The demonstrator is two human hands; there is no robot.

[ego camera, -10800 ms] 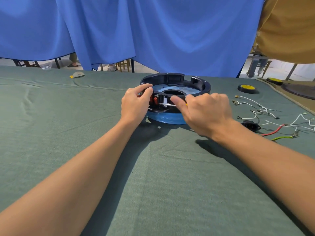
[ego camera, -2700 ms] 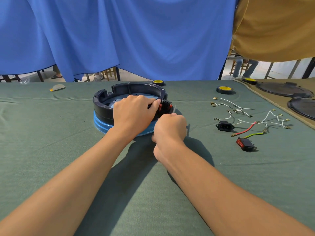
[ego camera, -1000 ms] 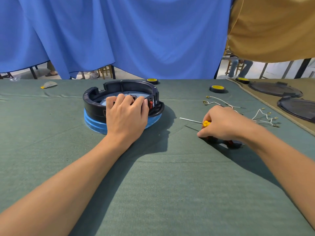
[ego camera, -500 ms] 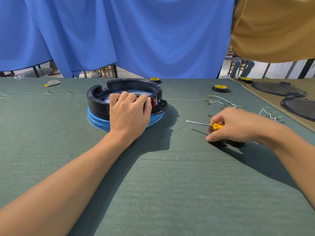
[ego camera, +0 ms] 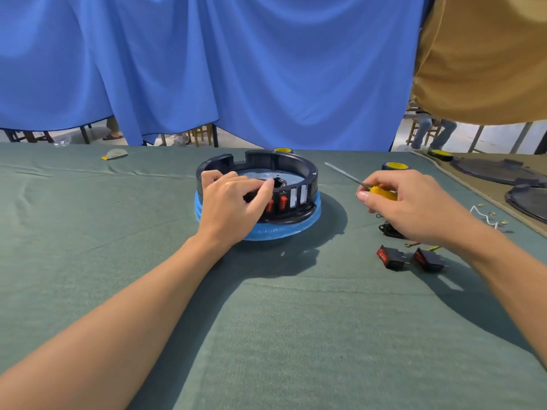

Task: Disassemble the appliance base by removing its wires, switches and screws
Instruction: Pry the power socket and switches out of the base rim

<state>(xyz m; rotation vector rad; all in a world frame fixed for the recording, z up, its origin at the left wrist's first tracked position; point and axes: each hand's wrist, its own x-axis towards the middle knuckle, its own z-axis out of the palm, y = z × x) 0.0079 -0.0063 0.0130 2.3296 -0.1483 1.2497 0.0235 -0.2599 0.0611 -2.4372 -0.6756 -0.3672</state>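
Your left hand (ego camera: 233,199) rests on appliance base (ego camera: 257,193) mid-table (ego camera: 266,335), fingers curled over near rim beside red switches (ego camera: 276,204); your right hand (ego camera: 411,205) grips yellow-handled screwdriver (ego camera: 381,192), raised right of base; two loose switches (ego camera: 410,258) lie below it.

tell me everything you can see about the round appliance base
The appliance base is a round black plastic ring, notched at the far rim, on a blue bottom, open side up on the green cloth. Its front panel shows two red switches and two empty slots. The left hand rests on its near rim.
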